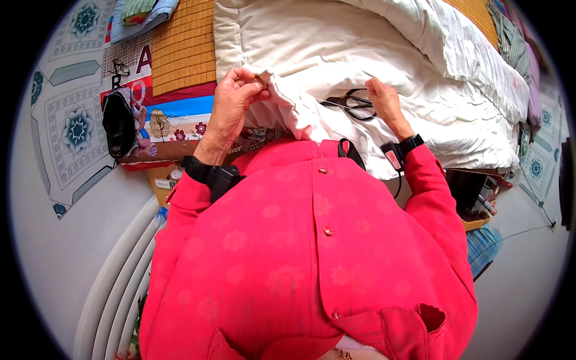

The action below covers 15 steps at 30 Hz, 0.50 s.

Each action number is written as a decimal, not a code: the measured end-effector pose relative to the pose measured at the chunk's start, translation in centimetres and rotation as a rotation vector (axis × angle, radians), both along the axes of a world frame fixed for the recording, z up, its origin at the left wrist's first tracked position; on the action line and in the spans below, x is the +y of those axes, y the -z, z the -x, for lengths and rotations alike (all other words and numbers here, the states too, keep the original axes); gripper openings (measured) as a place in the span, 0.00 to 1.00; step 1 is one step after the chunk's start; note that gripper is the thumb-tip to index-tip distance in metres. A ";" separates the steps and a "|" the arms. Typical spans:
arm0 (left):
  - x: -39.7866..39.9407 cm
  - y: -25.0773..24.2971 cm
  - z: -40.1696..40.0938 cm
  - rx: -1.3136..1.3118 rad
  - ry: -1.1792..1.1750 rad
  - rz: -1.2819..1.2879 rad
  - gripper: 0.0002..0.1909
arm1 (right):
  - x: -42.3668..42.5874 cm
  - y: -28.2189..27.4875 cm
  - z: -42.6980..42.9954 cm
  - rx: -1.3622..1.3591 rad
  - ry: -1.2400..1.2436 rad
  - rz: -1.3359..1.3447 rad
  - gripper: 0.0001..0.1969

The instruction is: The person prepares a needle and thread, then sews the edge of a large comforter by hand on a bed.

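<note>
A white quilt lies spread before me, with its near edge by my waist. My left hand pinches a folded edge of white cloth between thumb and fingers. A pale thread runs from that cloth to the right, towards my right hand. The fingertips of my right hand are closed together; whether a needle is between them is too small to tell. Black-handled scissors lie on the quilt between my hands, just left of the right one, and their blades point left.
A brown tile mat lies left of the quilt. Nearer me on that side are a patterned cloth and a dark-lined fabric bag or cap. Folded clothes sit at the far left. A white radiator stands at lower left.
</note>
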State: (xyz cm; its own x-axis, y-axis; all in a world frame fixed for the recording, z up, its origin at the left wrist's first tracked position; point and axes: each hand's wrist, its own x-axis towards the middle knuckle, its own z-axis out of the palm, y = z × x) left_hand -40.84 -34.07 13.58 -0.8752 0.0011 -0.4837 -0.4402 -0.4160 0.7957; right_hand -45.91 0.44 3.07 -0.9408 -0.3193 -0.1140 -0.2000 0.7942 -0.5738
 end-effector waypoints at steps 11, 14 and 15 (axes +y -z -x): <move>1.4 0.4 1.7 0.005 0.048 -0.052 0.10 | 1.7 2.4 -0.3 0.061 -0.462 -0.518 0.13; 1.8 0.8 2.2 0.024 0.042 -0.074 0.10 | 5.2 -0.7 0.1 0.018 -0.366 -0.548 0.20; 1.9 1.2 2.3 0.024 0.034 -0.082 0.09 | 6.4 -2.2 0.2 -0.030 -0.292 -0.549 0.23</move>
